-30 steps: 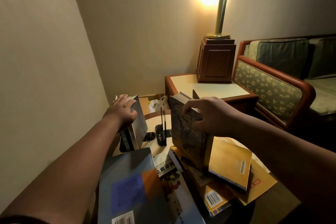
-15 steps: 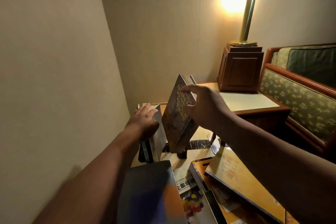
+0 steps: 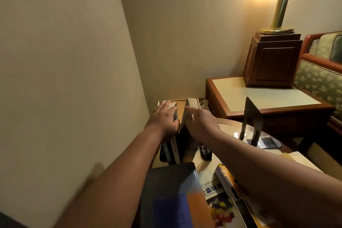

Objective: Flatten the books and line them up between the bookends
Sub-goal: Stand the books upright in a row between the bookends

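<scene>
I had brought the thick dark-covered book (image 3: 187,140) down since half a second before: then it hung tilted in the air in my right hand (image 3: 201,124), and now it stood on the round glass-topped bench (image 3: 227,126), just beside the pale-edged upright book (image 3: 174,151). My left hand (image 3: 164,119) had not moved off that first book; its fingers (image 3: 163,106) lay straight and close together, flat across the top edge, steadying it. On the right hand one finger (image 3: 190,110) reached out straight along the top of the dark book. The rest were hidden behind the hand, so I could not tell whether they were still pinching the cover. The two books touched low down but gaped at the top, the dark one leaning away in a narrow V. The black metal bookend (image 3: 252,116) stood well apart to the right, with open bench between it and the pair. I judged the second book placed but not yet squared, and the row barely begun: the blue-and-orange book (image 3: 175,190) and the yellow-edged book (image 3: 224,176) still lay flat in the heap nearest me.
</scene>
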